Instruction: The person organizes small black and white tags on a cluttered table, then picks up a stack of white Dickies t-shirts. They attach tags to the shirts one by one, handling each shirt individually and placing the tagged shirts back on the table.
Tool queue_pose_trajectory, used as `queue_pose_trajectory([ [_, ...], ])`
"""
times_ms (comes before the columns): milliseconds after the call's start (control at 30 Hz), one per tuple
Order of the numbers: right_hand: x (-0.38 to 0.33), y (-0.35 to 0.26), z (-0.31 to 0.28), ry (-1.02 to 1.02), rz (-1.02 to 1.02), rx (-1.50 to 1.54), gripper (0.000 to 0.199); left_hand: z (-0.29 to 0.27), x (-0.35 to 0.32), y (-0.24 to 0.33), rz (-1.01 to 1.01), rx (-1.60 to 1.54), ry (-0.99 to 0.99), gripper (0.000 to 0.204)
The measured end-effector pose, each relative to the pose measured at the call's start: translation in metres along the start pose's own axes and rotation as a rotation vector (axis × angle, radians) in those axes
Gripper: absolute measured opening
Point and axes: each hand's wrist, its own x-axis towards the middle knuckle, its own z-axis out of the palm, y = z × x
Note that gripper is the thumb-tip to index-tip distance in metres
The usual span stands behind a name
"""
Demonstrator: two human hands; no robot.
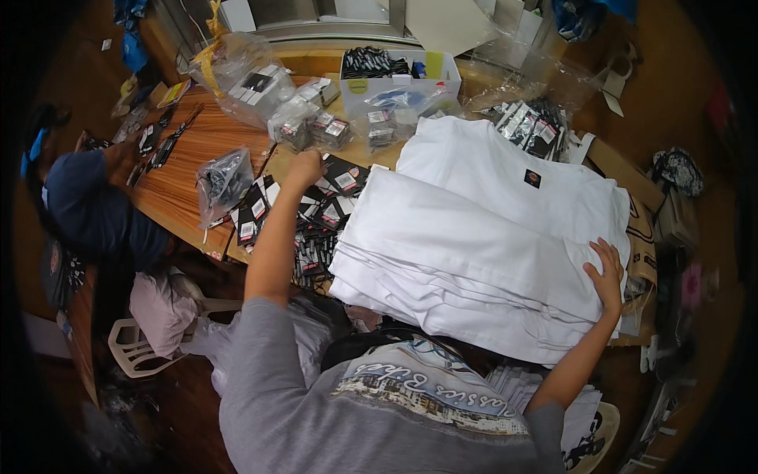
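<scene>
A stack of folded white T-shirts [466,229] lies on the table in front of me, with a small dark label at the top shirt's neck. My right hand [606,272] rests open on the stack's right edge, its fingers apart. Beyond the stack's left side, my left hand [306,168] is closed above a spread of black hang tags [316,237] with white stickers. One black hang tag [345,178] shows right beside its fingers; whether they grip a tag is hidden.
A white box [401,91] of black tags stands at the back, near plastic-wrapped bundles [312,126]. Another clear bag [223,186] lies left of the loose tags. At the far left, a person in a dark blue shirt [99,209] works at the brown table [185,146]. More tags [537,130] lie behind the shirts.
</scene>
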Motion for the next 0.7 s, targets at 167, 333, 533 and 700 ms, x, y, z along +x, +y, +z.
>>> queue_pose_trajectory([
  [167, -0.003, 0.001, 0.003, 0.023, 0.005, 0.016, 0.044, 0.015, -0.008, 0.016, 0.525, -0.083, -0.138, 0.052],
  [333, -0.003, 0.001, 0.003, 0.021, -0.001, 0.007, 0.044, 0.009, -0.003, 0.039, 0.499, 0.151, -0.309, 0.058],
  [533, 0.000, -0.003, -0.001, 0.007, 0.010, -0.015, 0.043, 0.005, 0.031, 0.023, 0.453, -0.036, -0.284, 0.032],
  [700, -0.003, -0.055, -0.020, 0.160, 0.058, -0.213, 0.036, -0.054, 0.021, 0.057, 0.507, -0.421, 0.144, 0.021],
])
